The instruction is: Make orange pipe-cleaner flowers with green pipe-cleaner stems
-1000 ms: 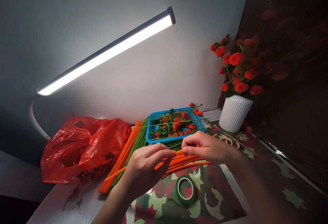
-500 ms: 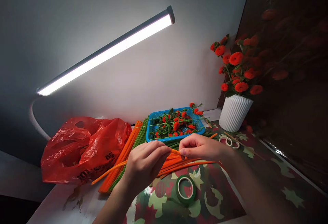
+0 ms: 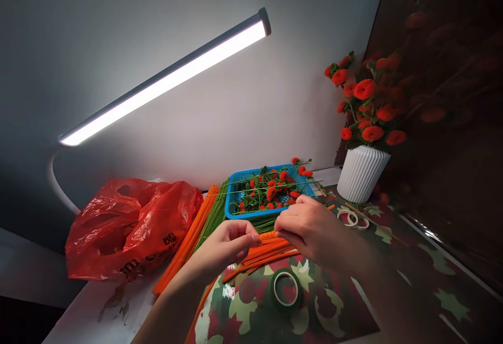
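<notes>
An orange pipe cleaner stretches across the short gap between my two hands, above the table. My left hand pinches it with thumb and forefinger. My right hand has its fingers curled over the other side, hiding where they grip. Below my left hand an orange strand hangs toward the front edge. Loose orange pipe cleaners lie under the hands, with green pipe cleaners in a bundle behind. A roll of green tape rests on the mat just in front.
A blue basket of small red flowers stands behind the hands. To the left slumps a red plastic bag under a lit lamp. A white vase with red flowers and cream tape rings are on the right.
Both wrists have turned: my left hand now shows its thumb side, my right its back. The strand that stuck out left of my left hand no longer shows there; one hangs below.
</notes>
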### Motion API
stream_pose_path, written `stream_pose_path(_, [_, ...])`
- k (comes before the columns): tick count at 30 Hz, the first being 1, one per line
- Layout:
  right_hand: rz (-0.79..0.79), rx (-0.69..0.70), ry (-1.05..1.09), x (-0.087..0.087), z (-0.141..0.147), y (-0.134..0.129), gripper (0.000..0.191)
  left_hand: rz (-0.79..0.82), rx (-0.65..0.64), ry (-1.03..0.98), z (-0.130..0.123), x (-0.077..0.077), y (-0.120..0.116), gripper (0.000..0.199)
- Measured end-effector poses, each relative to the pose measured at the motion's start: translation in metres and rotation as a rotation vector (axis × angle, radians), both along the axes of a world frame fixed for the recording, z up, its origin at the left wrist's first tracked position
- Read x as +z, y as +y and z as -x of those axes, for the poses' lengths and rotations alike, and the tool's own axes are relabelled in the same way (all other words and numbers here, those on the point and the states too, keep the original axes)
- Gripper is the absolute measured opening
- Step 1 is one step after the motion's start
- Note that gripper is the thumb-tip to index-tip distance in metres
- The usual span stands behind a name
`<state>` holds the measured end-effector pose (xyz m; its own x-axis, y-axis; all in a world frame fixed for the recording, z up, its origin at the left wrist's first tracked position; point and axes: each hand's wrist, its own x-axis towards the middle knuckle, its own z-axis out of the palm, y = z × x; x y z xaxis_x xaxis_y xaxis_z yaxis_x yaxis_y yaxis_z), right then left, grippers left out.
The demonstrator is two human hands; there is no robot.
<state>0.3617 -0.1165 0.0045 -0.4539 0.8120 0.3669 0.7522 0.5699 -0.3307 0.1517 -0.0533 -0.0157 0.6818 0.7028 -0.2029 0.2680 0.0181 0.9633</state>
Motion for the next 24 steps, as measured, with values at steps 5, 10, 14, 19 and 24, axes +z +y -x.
stream_pose_path(5, [0.180,-0.063,0.120,-0.004,-0.002,0.006,0.027,-0.627,0.121,-0.026,-0.001,-0.001,-0.001,0.021])
stream_pose_path(10, [0.399,0.026,0.373,-0.007,-0.007,0.014,0.029,-1.534,0.117,-0.013,0.001,-0.005,-0.001,0.016])
stream_pose_path(14, [0.539,0.066,0.504,-0.011,-0.008,0.018,0.028,-1.720,0.067,-0.056,0.005,-0.009,0.000,0.019])
stream_pose_path(19, [0.794,0.164,0.658,-0.021,-0.010,0.022,0.033,-1.705,0.049,-0.057,0.007,-0.010,0.002,0.022])
stream_pose_path(24, [0.903,0.236,0.761,-0.025,-0.012,0.023,0.031,-1.674,0.070,-0.071,0.006,-0.012,0.005,0.022])
